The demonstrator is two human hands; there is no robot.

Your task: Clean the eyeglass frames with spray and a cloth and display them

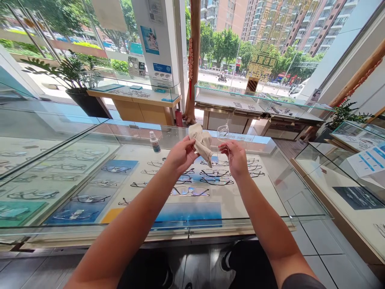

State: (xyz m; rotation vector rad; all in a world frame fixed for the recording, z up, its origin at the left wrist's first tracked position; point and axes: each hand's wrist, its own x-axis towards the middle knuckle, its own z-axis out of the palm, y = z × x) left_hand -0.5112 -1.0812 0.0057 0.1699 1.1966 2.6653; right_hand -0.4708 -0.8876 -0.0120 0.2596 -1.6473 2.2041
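Above the glass display case, my left hand (183,154) is closed on a beige cleaning cloth (201,141), whose folds hang out past the fingers. My right hand (235,156) pinches a pair of thin-framed clear eyeglasses (223,131), with one lens standing up above the fingertips. The cloth and the glasses are close together but look apart. Left of the cloth, a small white spray bottle (155,142) stands upright on the glass top. Part of the eyeglasses is hidden behind my right fingers.
Beneath the glass of the display case (255,200) lie several rows of eyeglasses (190,191). Another glass case (319,168) stands at the right. Low display counters (132,94) line the window, with a potted plant (87,96) at the left and a wooden post (192,60) between them.
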